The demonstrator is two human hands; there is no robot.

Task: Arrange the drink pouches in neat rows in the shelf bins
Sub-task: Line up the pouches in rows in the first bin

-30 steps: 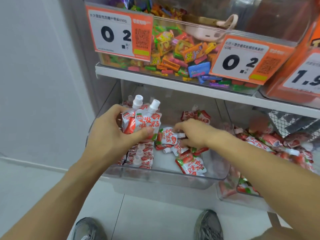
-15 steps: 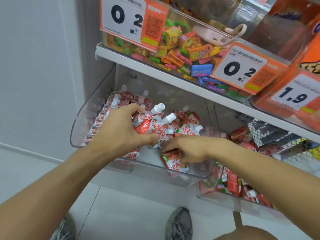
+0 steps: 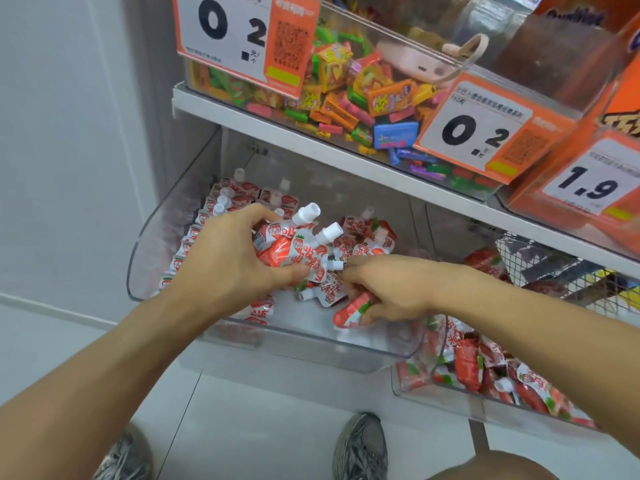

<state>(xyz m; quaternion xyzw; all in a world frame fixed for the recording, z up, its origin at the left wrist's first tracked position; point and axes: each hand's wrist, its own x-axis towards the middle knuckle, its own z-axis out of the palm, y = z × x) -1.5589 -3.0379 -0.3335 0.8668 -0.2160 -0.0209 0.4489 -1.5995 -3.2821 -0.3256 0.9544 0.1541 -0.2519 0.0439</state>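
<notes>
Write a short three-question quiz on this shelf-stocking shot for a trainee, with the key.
1. True or false: the left hand grips a bunch of drink pouches with white caps pointing up.
2. Where does the neat row of pouches lie in the clear bin?
A. along its left wall
B. along its front lip
C. in the wire basket
3. Fill in: the price tag at far right reads ___.

Key:
1. True.
2. A.
3. 1.9.

Note: the right hand pinches a loose pouch near the bin's front; a second bin of jumbled pouches sits to the right.
</notes>
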